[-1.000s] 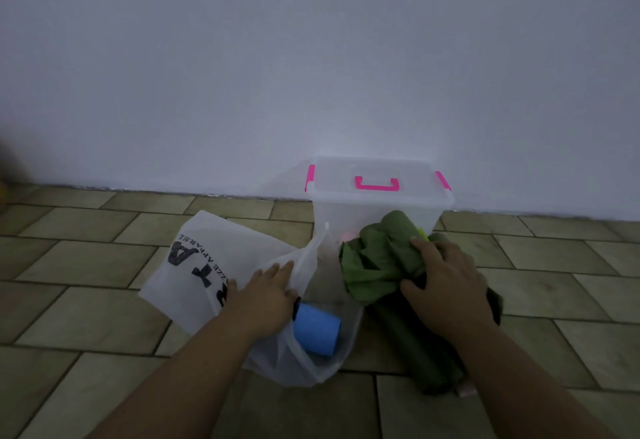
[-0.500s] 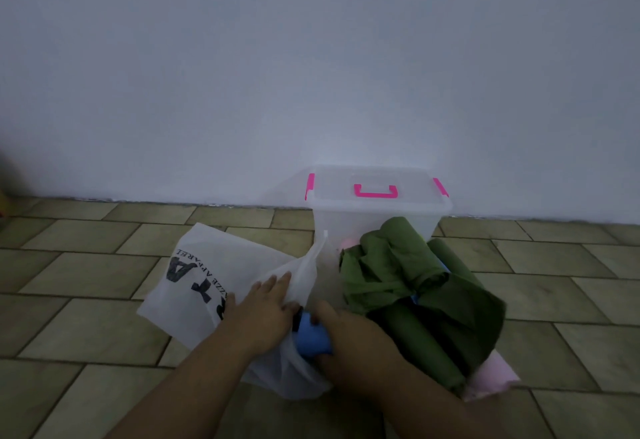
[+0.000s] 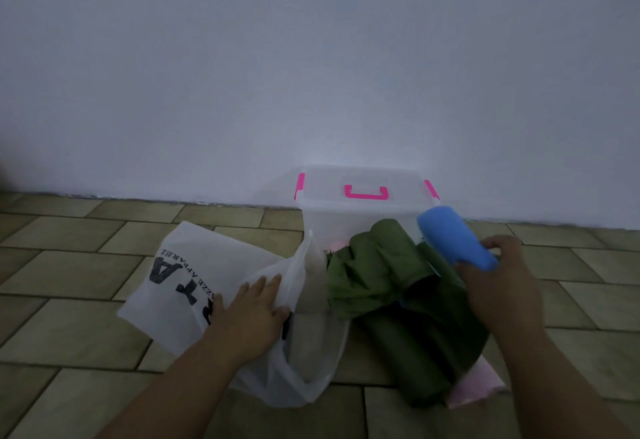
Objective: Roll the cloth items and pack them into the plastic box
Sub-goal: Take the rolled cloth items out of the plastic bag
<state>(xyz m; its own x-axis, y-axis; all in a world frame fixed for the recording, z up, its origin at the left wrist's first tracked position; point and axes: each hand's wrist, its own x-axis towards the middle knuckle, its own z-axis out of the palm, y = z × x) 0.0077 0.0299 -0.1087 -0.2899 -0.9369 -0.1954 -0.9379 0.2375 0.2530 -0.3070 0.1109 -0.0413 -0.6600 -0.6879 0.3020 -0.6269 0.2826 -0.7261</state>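
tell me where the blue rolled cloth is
Head view, right of centre: the blue rolled cloth is gripped by the right hand above the green cloth pile, just in front of the clear plastic box.

On the floor I see a white plastic bag, lying in the near middle, a little to the left. It is thin and half transparent. Big black letters are printed on it and run sideways; I can read only "APPAREL" in the small line. Its right part stands up and is open. The floor has olive-brown rectangular tiles in shifted rows. On the far side is a plain pale wall. The light is dim.
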